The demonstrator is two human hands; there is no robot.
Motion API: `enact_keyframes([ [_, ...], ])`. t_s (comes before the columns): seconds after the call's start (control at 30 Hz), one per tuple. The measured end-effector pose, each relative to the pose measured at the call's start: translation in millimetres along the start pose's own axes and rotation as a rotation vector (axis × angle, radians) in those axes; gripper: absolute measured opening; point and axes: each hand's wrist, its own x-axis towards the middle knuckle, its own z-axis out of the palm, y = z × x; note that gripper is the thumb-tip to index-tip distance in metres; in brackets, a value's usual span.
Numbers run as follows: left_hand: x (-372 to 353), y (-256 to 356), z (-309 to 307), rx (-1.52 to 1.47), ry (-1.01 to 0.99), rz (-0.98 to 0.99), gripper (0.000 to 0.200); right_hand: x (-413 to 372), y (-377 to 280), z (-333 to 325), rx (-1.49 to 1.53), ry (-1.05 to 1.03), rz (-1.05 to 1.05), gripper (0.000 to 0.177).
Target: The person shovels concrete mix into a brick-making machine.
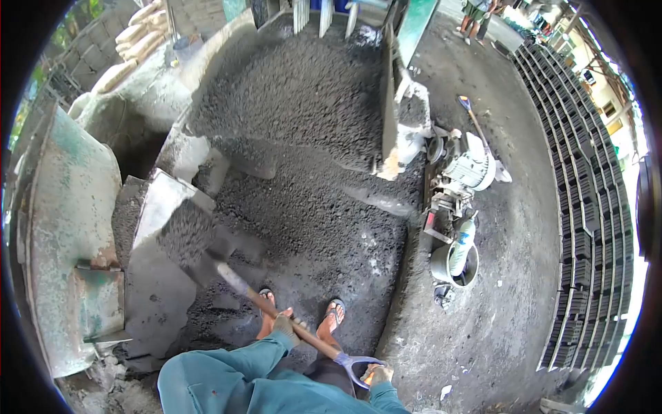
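I hold a shovel with a wooden shaft [276,312] and a blade [189,238] loaded with dark grey mix. My left hand [286,330], in a grey glove, grips the shaft midway. My right hand [378,375] grips the D-handle [355,362] at the shaft's end. The loaded blade is raised over the chute [148,228] of a green metal machine [65,228] at the left. My sandalled feet [332,317] stand on the dark mix.
A large heap of dark mix [303,103] fills the middle. An electric motor [472,169] and a pot with a bottle [458,259] stand to the right. Rows of dark blocks [586,207] line the far right. Another shovel [472,117] lies beyond; people's legs [476,17] at the top.
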Motion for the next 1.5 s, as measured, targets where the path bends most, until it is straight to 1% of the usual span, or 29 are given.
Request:
enact_keyframes([
  [0.07,-41,-15,39,0.056,-0.138,0.042,0.02,10,-9,-18,0.005,-0.097,-0.06,0.005],
  [0.1,-58,-19,58,0.087,-0.206,0.063,0.021,20,-9,-16,0.024,-0.045,-0.034,0.006],
  [0.17,-81,-24,98,0.152,-0.432,0.176,0.02,39,-24,1,0.059,0.058,0.024,0.011],
  [0.23,-104,-18,133,0.276,-0.507,0.299,0.021,56,-38,16,0.165,-0.145,0.137,0.011],
  [0.27,-99,-14,141,0.29,-0.566,0.313,0.022,64,-49,21,0.11,-0.169,0.15,0.009],
  [0.3,-103,-11,138,0.242,-0.549,0.303,0.022,71,-56,23,0.052,-0.193,0.166,0.008],
  [0.33,-112,-10,135,0.2,-0.539,0.298,0.021,4,-103,32,-0.008,-0.138,0.106,0.005],
  [0.37,-111,-4,131,0.152,-0.523,0.283,0.021,6,-108,24,-0.028,-0.149,0.07,0.005],
  [0.4,-95,-2,116,0.116,-0.496,0.243,0.021,9,-112,17,-0.051,-0.16,0.038,0.005],
  [0.43,-95,-4,101,0.062,-0.41,0.222,0.02,10,-115,11,-0.075,-0.173,0.008,0.005],
  [0.5,-93,-11,66,-0.045,-0.227,0.176,0.02,5,-125,5,-0.127,-0.241,0.02,0.003],
  [0.57,-58,-17,27,-0.179,-0.075,0.22,0.021,-11,-146,15,-0.182,-0.288,-0.005,0.006],
  [0.6,-40,-19,8,-0.251,-0.001,0.24,0.023,-46,-164,28,-0.181,-0.258,-0.064,0.012],
  [0.7,-14,-29,-63,-0.407,-0.198,0.236,0.024,-91,-192,60,-0.458,-0.423,-0.352,0.016],
  [0.73,5,-29,-81,-0.468,-0.23,0.231,0.025,-120,-204,77,-0.565,-0.414,-0.4,0.019],
  [0.83,17,-25,-113,-0.606,-0.385,0.365,0.025,-101,-194,124,-0.786,-0.547,-0.927,0.023],
  [0.87,12,-2,-99,-0.602,-0.149,0.238,0.022,-147,-205,143,-0.967,-0.5,-1.197,0.027],
  [0.9,8,7,-102,-0.692,-0.174,0.199,0.02,-174,-208,162,-1.008,-0.564,-1.249,0.028],
  [0.97,6,28,-115,-0.838,-0.233,0.116,0.016,-208,-202,196,-1.073,-0.666,-1.34,0.029],
  [1.0,-2,36,-125,-0.878,-0.279,0.087,0.013,-216,-193,211,-1.083,-0.732,-1.344,0.028],
  [1.1,-25,59,-168,-0.951,-0.243,0.09,0.012,-270,-159,248,-1.198,-0.847,-1.376,0.026],
  [1.13,-15,68,-189,-0.974,-0.181,0.093,0.011,-284,-141,257,-1.221,-0.901,-1.295,0.025],
  [1.17,-16,70,-211,-0.984,-0.133,0.123,0.011,-298,-124,265,-1.281,-0.938,-1.244,0.042],
  [1.23,-21,80,-253,-0.998,-0.033,0.182,0.012,-317,-85,284,-1.417,-0.965,-1.285,0.025],
  [1.27,-30,86,-271,-1.031,0.01,0.186,0.023,-332,-67,292,-1.459,-0.992,-1.283,0.029],
  [1.37,-47,98,-322,-1.038,0.064,0.212,0.024,-370,-30,315,-1.543,-1.133,-1.452,0.03],
  [1.4,-52,102,-336,-1.034,0.075,0.218,0.024,-365,-19,325,-1.531,-1.216,-1.504,0.032],
  [1.5,-58,110,-358,-1.012,0.069,0.218,0.024,-387,-3,343,-1.62,-1.276,-1.608,0.03],
])
